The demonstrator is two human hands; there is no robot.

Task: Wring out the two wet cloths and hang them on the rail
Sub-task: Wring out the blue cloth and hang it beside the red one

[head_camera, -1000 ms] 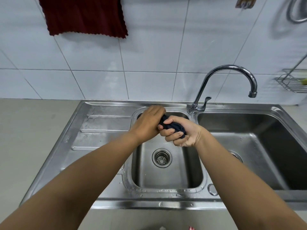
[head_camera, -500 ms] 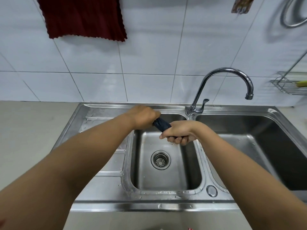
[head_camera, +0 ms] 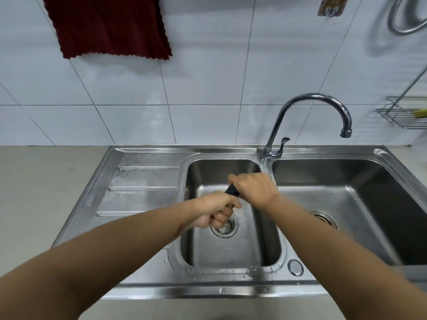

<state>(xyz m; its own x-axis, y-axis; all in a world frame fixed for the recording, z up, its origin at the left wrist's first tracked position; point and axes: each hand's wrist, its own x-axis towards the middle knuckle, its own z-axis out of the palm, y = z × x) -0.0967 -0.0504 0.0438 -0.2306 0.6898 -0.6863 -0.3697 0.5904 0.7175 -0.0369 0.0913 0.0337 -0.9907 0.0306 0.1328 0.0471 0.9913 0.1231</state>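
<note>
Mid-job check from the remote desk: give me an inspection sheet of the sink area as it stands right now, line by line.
Surface: stainless steel double-basin sink set in a grey counter; water droplets on the front rim; both basins otherwise bare.
Job's things: dark blue twisted cloth held over the smaller basin; dark red cloth hanging flat on the tiled wall; rail itself out of view.
Clutter: nothing seen.
Grippers: left hand and right hand each in a closed grip on opposite ends of the blue cloth.
Cables: nothing seen; a coiled metal hose hangs top right.
Surroundings: curved chrome tap, no water seen running; wire wall rack; white tiles.
</note>
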